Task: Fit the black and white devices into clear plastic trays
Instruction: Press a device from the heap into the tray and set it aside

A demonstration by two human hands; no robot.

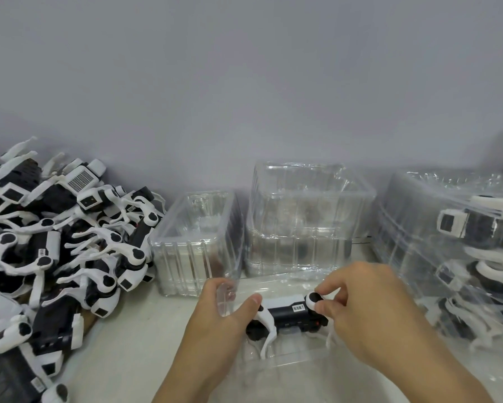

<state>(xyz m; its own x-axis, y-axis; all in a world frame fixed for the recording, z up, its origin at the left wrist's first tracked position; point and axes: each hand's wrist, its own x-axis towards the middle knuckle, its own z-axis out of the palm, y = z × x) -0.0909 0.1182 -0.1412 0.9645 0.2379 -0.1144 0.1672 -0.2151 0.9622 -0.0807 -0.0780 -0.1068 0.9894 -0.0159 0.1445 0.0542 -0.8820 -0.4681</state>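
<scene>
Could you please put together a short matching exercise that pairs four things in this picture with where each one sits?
Things:
1. pile of loose devices
2. device being fitted
3. stack of packed trays
4. stack of empty trays

Places:
A. far right of the table
B. centre back, against the wall
C. near centre, between the left hand and the right hand
D. left side of the table

Pairs: 1-D, 2-C, 3-A, 4-B
</scene>
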